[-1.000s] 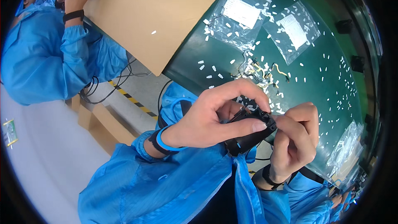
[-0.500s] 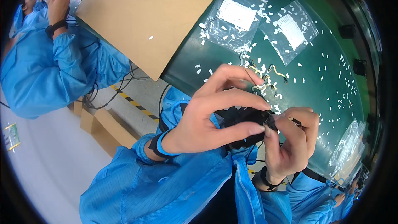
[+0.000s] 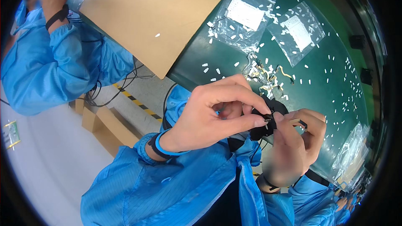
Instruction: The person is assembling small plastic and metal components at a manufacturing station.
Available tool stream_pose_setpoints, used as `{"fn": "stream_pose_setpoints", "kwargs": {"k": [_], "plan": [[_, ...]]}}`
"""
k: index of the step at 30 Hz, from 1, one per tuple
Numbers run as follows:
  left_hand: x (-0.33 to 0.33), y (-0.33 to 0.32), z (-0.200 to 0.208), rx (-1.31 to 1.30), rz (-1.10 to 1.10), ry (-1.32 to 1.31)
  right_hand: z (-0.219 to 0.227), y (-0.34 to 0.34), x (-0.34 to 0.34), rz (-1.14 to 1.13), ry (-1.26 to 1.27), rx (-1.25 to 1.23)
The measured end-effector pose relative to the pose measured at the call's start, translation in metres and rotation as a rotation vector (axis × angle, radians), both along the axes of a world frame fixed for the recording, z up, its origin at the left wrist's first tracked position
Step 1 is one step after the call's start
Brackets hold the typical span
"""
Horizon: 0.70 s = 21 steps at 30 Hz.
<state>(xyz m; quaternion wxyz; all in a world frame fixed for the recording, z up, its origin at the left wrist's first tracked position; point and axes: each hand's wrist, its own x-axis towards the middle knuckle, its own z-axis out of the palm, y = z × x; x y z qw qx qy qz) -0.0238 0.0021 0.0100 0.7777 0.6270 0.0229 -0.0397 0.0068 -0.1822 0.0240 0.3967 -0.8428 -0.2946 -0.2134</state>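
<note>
My left hand (image 3: 205,115) pinches a small dark piece (image 3: 268,118) between thumb and forefinger, against a black rounded part (image 3: 278,107) whose kind I cannot make out. My right hand (image 3: 299,136) grips this black part from the other side, thumb and forefinger almost meeting the left fingertips. A short dark strip with a pale edge (image 3: 299,122) sticks out by the right fingers. Just beyond the hands, thin flex cables (image 3: 268,77) in yellow, black and grey lie in a loose heap on the green tabletop (image 3: 197,65).
Small white tabs (image 3: 310,81) are scattered over the table. Two clear plastic bags with white labels (image 3: 246,14) lie at the back; more crumpled bags (image 3: 349,150) lie at right. A cardboard sheet (image 3: 150,21) covers the left part. A co-worker in blue (image 3: 63,62) sits at left.
The left fingers have drawn together into a tighter pinch on the small dark piece. The black part has shifted right and turned. The view has moved slightly.
</note>
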Motion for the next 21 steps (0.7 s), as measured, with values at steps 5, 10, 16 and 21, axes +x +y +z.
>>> {"fn": "stream_pose_setpoints", "kwargs": {"k": [5, 10, 16, 21], "plan": [[-0.008, 0.004, 0.005, 0.017, 0.023, 0.065, 0.003, 0.005, -0.002, 0.072, -0.003, -0.044], [-0.018, 0.004, -0.003, 0.069, 0.283, 0.09, 0.002, 0.007, 0.009, 0.154, -0.057, 0.115], [-0.004, -0.005, -0.025, -0.04, 0.215, -0.031, -0.002, -0.005, 0.009, 0.077, -0.129, 0.063], [-0.006, 0.005, -0.025, 0.292, 0.19, -0.235, 0.0, -0.008, 0.007, 0.103, -0.088, 0.079]]}}
